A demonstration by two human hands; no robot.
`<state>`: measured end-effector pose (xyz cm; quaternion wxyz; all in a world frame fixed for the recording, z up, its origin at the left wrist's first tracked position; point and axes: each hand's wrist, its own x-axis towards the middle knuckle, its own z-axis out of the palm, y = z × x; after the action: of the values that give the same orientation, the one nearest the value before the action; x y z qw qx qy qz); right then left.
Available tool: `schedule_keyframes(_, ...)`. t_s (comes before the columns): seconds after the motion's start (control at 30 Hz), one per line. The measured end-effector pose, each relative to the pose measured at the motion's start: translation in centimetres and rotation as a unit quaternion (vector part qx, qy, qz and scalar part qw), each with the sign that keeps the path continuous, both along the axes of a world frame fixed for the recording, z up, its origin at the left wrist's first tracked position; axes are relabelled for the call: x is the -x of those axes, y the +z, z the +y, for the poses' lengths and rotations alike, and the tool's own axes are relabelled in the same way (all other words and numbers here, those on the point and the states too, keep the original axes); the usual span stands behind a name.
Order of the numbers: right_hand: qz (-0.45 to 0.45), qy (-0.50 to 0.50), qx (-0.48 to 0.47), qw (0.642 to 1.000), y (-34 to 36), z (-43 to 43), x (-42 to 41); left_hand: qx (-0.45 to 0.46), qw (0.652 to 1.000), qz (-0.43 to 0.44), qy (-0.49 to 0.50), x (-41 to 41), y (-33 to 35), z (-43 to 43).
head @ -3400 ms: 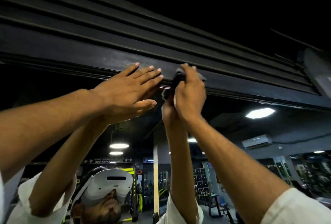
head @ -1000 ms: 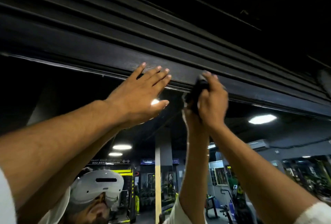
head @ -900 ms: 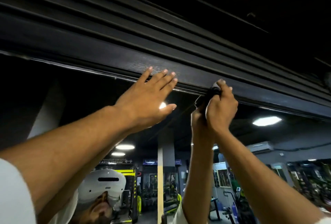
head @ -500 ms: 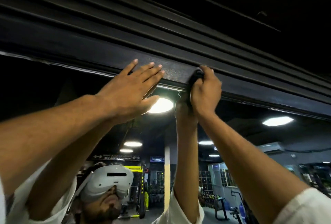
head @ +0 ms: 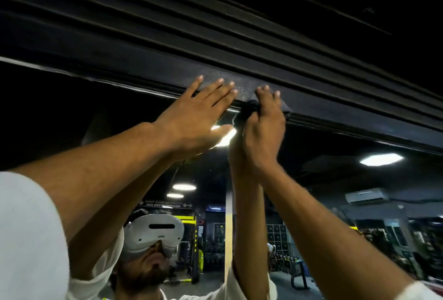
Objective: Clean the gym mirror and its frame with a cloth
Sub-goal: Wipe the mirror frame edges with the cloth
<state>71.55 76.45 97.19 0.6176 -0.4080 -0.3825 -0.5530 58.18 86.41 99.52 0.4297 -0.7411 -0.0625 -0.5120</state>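
Along the lower edge of the black top frame of the mirror, the right hand curls its fingers round a dark cloth, pressing it there. Just beside it, the left hand lies flat, fingers straight, fingertips on the frame.

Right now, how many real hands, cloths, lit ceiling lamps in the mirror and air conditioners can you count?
2 hands: left hand, right hand
1 cloth, gripped in the right hand's fingers
4 lit lamps, the last partly behind the left hand
1 air conditioner
Total: 8
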Motion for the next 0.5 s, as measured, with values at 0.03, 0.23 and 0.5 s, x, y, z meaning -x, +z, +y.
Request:
schedule_keyframes(0.03,-0.033,0.008,0.027,0.999,-0.4,0.8,1.2,-0.005,1.000,0.006,-0.001,0.5,0.2,0.1)
schedule_keyframes(0.23,0.026,0.023,-0.043,0.999,2.4,0.4,2.0,-0.038,0.999,0.012,-0.003,7.9,2.3,4.9)
schedule_keyframes(0.5,-0.114,-0.009,0.111,0.987,4.4,8.0,13.0,-0.045,0.999,0.006,-0.013,15.8,2.0,10.8)
